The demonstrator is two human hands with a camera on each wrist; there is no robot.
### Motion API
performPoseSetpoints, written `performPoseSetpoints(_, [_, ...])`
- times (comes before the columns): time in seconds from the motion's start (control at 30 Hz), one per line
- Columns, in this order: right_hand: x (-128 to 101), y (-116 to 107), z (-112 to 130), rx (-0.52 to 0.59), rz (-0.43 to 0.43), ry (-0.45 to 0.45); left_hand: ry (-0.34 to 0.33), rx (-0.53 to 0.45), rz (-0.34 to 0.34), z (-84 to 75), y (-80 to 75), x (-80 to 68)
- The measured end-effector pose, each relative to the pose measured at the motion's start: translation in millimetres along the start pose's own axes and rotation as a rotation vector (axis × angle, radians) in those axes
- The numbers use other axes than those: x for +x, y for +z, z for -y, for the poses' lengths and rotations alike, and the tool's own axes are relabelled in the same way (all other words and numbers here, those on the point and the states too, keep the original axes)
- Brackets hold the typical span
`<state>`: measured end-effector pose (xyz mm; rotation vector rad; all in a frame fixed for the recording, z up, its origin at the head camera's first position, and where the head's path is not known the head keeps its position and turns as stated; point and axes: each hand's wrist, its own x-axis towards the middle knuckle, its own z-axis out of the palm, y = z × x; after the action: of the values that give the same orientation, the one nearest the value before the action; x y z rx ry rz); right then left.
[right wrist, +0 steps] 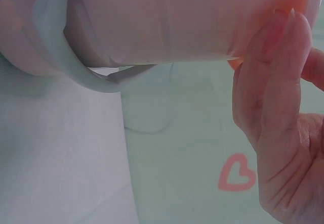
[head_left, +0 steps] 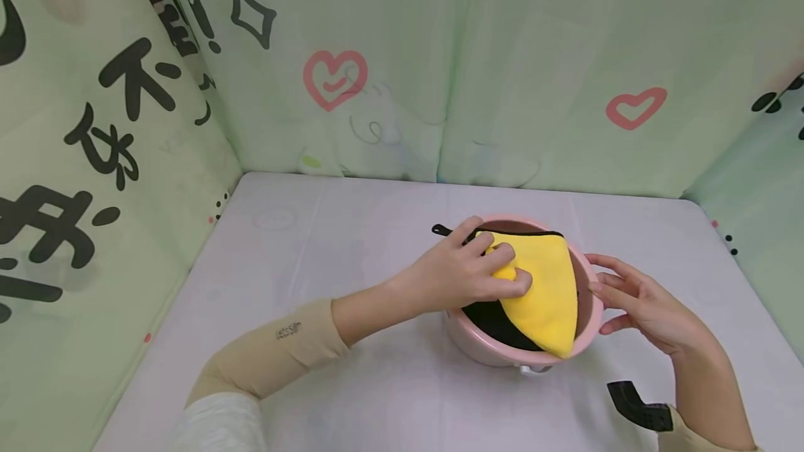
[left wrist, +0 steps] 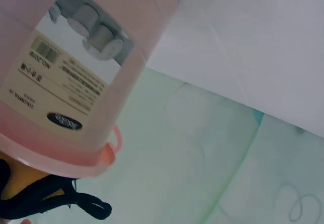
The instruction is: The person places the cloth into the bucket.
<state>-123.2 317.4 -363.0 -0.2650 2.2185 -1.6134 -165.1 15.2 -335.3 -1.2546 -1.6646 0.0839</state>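
Note:
A pink bucket stands on the table, its round mouth facing up. Across that mouth lies a yellow and black zippered pouch, partly inside, with a black strap loop sticking out at the left. My left hand grips the pouch from above, fingers curled into its yellow fabric. On the bucket's right side, my right hand touches the rim with fingertips and thumb, fingers fairly straight. The left wrist view shows the bucket's printed label and the black strap. Right-hand fingers rest against the outer wall.
The table has a pale cover. Green printed curtains enclose it at the back and sides. A white handle hangs at the bucket's lower wall. A black curved piece is attached at the right sleeve.

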Motion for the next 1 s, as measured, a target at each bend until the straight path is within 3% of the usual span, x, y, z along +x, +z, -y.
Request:
performPoseSetpoints(0.27, [0, 0, 0, -0.018, 0.001, 0.013, 0.003, -0.034, 0.084, -6.1, 5.0, 3.2])
performPoseSetpoints(0.47, [1, 0, -1, -0.023, 0.0, 0.016, 0.027, -0.045, 0.185, -7.8, 9.3, 3.3])
performPoseSetpoints(0.8, [2, -1, -2, -0.007, -0.005, 0.02, 0.062, -0.168, 0.438, -15.0, 13.8, 8.5])
performPoseSetpoints(1.0, [1, 0, -1, 0.006, -0.003, 0.017, 0.108, -0.181, 0.616, -19.9, 16.4, 14.5])
